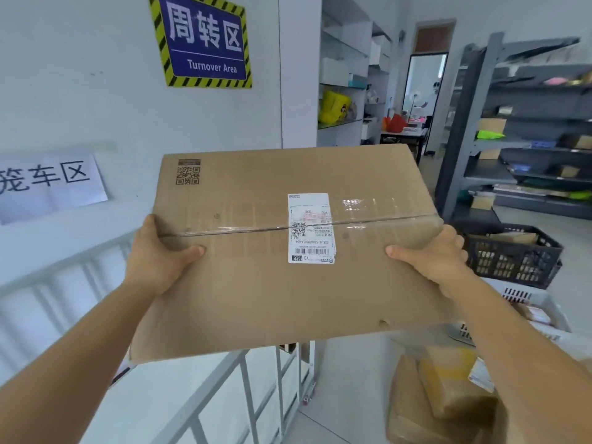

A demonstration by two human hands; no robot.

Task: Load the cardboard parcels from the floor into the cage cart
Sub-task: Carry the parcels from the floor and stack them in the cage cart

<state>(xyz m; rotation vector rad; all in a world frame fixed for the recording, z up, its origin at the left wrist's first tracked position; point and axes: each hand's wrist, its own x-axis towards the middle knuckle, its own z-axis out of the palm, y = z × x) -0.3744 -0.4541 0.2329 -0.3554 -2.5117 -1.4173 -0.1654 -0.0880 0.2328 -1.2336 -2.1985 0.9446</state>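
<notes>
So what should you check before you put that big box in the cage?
1. Left hand grips the big box at its edge: ok.
2. Right hand grips the opposite edge: ok.
3. Tape along the box's top seam holds it closed: ok.
4. Box is above the cage cart rail: ok.
5. Room inside the cart under the box: cannot tell, the box hides it.
6. More parcels on the floor left to load: ok, they lie to the right.
</notes>
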